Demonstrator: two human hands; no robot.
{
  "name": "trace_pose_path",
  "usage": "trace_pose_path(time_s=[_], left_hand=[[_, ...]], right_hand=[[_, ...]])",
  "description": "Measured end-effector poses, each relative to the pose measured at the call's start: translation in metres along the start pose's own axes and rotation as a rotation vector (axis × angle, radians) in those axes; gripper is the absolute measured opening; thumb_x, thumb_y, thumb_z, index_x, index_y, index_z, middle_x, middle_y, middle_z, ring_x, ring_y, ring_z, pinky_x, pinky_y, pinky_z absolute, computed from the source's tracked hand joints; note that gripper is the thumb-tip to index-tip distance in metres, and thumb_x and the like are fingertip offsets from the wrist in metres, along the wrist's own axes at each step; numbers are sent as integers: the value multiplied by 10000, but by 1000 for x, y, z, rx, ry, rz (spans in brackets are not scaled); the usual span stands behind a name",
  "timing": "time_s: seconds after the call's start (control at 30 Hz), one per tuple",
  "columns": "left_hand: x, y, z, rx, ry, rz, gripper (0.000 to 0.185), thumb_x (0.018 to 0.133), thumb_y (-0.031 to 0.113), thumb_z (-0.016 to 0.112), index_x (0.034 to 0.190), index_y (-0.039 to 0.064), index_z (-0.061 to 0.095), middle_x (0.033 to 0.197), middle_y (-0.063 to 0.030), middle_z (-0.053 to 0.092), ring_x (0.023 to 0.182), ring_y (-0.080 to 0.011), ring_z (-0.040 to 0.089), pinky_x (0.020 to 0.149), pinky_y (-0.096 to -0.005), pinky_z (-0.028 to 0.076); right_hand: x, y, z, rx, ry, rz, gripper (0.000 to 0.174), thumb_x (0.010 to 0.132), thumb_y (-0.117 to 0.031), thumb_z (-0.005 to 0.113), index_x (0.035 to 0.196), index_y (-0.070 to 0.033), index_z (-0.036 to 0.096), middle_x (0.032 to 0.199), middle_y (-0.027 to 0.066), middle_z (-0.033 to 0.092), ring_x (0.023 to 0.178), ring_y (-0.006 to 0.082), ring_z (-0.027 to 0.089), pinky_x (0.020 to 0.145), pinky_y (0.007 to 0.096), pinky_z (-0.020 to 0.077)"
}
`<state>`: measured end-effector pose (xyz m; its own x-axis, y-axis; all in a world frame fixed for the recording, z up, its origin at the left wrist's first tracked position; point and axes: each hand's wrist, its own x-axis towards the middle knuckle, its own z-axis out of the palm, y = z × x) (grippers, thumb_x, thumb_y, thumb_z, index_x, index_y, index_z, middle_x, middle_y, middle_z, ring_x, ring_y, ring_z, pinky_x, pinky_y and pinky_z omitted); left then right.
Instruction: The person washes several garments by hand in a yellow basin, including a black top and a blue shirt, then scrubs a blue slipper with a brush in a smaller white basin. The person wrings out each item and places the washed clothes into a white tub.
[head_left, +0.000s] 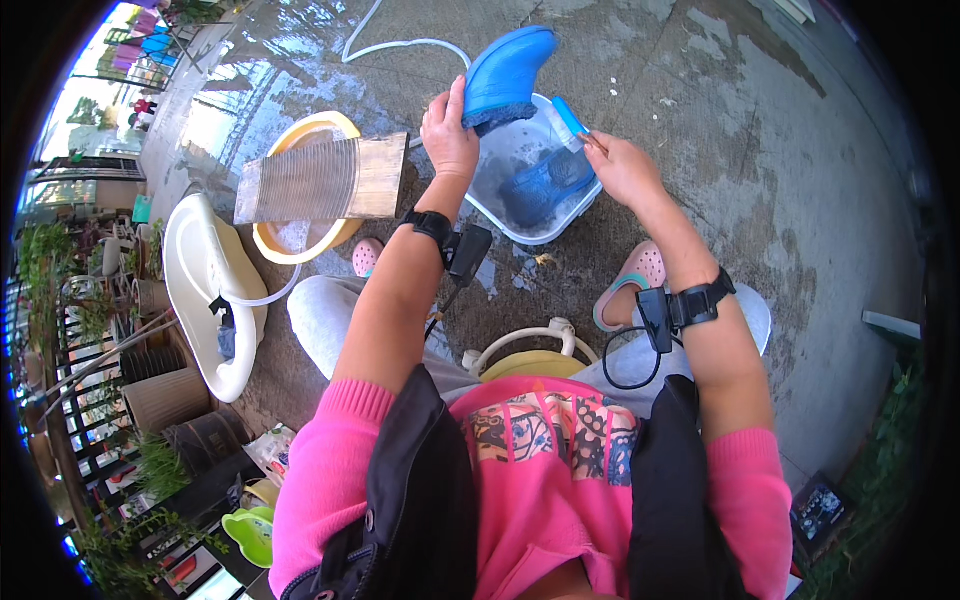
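Observation:
My left hand (451, 139) grips a blue slip-on boot (506, 71) with a dark fleecy lining, its opening turned down over a white plastic basin (534, 236). A second blue boot (547, 187) lies in the cloudy water of that basin. Between the fingers of my right hand (622, 166) is the handle of a scrub brush (571, 118) with a blue top and pale bristles, held over the basin's right rim. Bristles and raised boot are apart.
A wooden washboard (322, 180) lies across a yellow tub (274, 247) at the left. Beyond it stands a cream baby bathtub (251, 292). A pale hose (405, 45) crosses the wet concrete floor. Potted plants line the left edge, and a low stool (532, 364) is beneath me.

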<state>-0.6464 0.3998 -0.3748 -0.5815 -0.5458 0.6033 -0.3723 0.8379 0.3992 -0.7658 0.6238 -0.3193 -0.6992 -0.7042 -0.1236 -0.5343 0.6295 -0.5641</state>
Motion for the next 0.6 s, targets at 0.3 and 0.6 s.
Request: trace_pose_path(time_s=[0.3, 0.6], left_hand=[[-62, -12, -29, -238, -233, -473, 636, 757, 29, 568, 1337, 264, 453, 1007, -192, 645, 897, -280, 645, 795, -340, 478], [-93, -29, -77, -70, -475, -501, 666, 746, 48, 574, 1319, 363, 445, 927, -175, 631, 838, -349, 618, 760, -416, 486]], right_hand=[[-9, -25, 38, 396, 99, -189, 345, 898, -314, 501, 1218, -204, 574, 1033, 124, 643, 893, 300, 620, 743, 376, 484], [-4, -59, 88, -3, 98, -266, 306, 886, -334, 535, 1176, -258, 599, 809, 131, 660, 707, 317, 634, 598, 424, 484]])
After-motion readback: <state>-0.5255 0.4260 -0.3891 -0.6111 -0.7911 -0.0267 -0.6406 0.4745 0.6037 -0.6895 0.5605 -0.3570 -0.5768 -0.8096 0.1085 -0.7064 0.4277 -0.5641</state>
